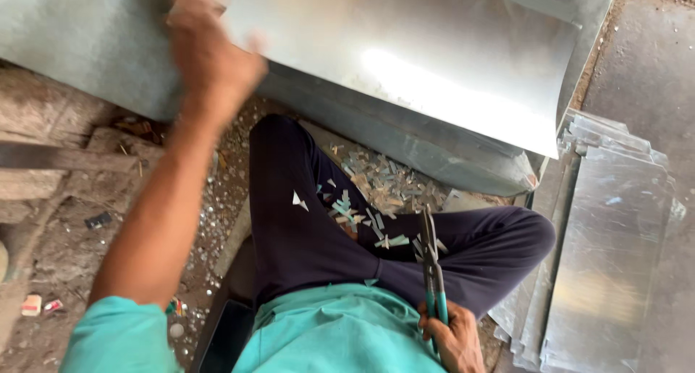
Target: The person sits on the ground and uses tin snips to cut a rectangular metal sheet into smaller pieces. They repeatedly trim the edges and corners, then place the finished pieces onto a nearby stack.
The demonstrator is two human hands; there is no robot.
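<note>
R hand round snips handles.

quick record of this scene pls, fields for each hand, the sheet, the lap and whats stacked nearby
left hand: raised, blurred, at the top edge of the curved metal sheet; left hand
right hand: right hand gripped on the teal handles of the tin snips, blades pointing away
lap: small metal offcuts scattered on and between the dark trousers
stacked nearby: flat metal sheets piled on the ground at the person's right
</note>
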